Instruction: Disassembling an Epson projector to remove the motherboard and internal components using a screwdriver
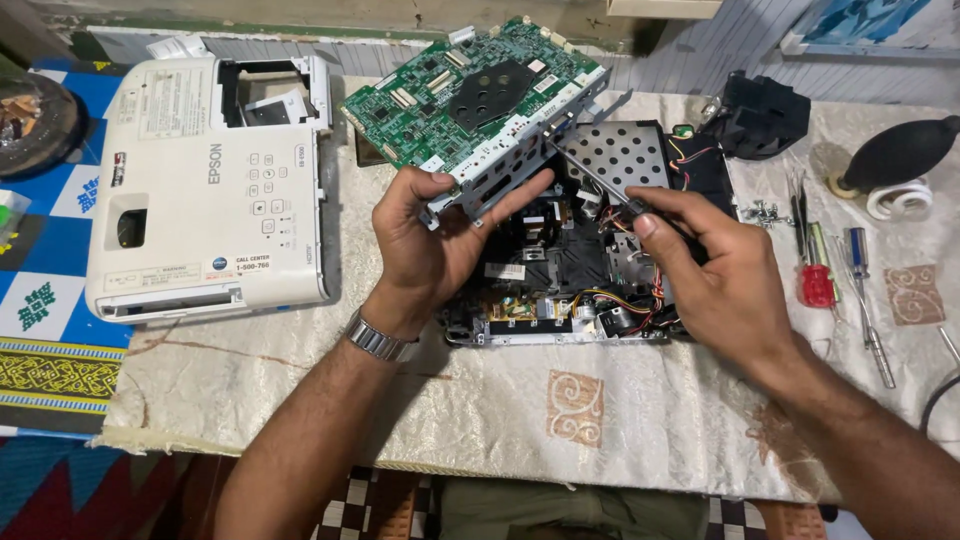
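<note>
My left hand (432, 245) grips the lower metal bracket of a green circuit board (470, 90), which is tilted up above an opened projector chassis (560, 290). In my right hand (715, 275) is a screwdriver (590, 180); its shaft slants up and left, and the tip touches the metal bracket near the board's right end. Inside the chassis I see black parts, coloured wires and a perforated metal plate (625, 152). A metal watch sits on my left wrist.
The white projector top cover (205, 190) lies at the left. At the right are a red-handled screwdriver (815, 275), other screwdrivers (865, 290), loose screws (765, 212), a black air blower (895, 152) and a black part (765, 112). A patterned cloth (500, 410) covers the table.
</note>
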